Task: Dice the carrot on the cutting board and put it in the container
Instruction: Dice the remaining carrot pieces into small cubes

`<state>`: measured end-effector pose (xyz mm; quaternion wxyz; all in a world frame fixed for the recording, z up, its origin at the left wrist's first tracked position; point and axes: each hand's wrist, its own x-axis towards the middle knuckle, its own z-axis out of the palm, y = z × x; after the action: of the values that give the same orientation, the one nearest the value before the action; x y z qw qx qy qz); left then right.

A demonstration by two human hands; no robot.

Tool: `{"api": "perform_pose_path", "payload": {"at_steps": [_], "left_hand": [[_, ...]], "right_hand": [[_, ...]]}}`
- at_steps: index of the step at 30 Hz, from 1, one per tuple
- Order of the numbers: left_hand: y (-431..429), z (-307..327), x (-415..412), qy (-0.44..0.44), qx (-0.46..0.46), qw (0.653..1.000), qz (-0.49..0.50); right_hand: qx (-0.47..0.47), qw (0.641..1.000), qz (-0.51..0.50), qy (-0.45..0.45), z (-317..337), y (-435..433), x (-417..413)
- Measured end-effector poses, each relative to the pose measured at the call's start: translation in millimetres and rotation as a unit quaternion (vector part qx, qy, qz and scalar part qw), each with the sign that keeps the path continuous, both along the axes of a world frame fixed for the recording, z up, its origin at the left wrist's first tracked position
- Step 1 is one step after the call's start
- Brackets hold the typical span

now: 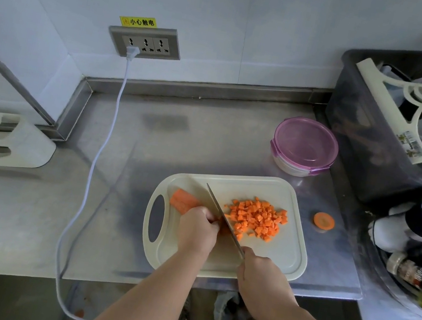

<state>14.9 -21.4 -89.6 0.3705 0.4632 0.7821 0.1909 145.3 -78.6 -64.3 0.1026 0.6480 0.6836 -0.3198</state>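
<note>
I am dicing, roughly midway: right hand (260, 278) gripping the knife (222, 215), left hand (199, 228) holding carrot strips (221, 226); one chunk (183, 200) awaiting cutting, container (303, 148) lidded.

Place: kitchen
Worktop: stainless steel counter (12, 209), raised back edge
Signs: cutting board (285, 257), spice bottles (409, 275), wall socket (146, 42)

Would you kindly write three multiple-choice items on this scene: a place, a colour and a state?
1. Where is the round carrot slice? A) on the steel counter, right of the cutting board B) on a plate C) on the floor
2. The container's lid is: A) green B) white C) purple
3. The knife is: A) lying flat B) gripped by the right hand C) sheathed

1 A: it sits past the board's right edge. 2 C: translucent purple. 3 B: the blade runs out of its closed fist.
</note>
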Motion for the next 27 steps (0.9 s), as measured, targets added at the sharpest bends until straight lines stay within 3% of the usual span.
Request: {"api": "perform_pose_path", "payload": {"at_steps": [12, 27], "left_hand": [[-7.0, 9.2, 3.4, -0.014, 0.014, 1.0, 0.015], [-6.0, 6.8, 2.0, -0.027, 0.003, 0.999, 0.019]], "right_hand": [[0.062, 0.992, -0.069, 0.089, 1.3, -1.7, 5.2], [0.029, 0.998, 0.047, -0.004, 4.7, -1.3, 2.6]]}}
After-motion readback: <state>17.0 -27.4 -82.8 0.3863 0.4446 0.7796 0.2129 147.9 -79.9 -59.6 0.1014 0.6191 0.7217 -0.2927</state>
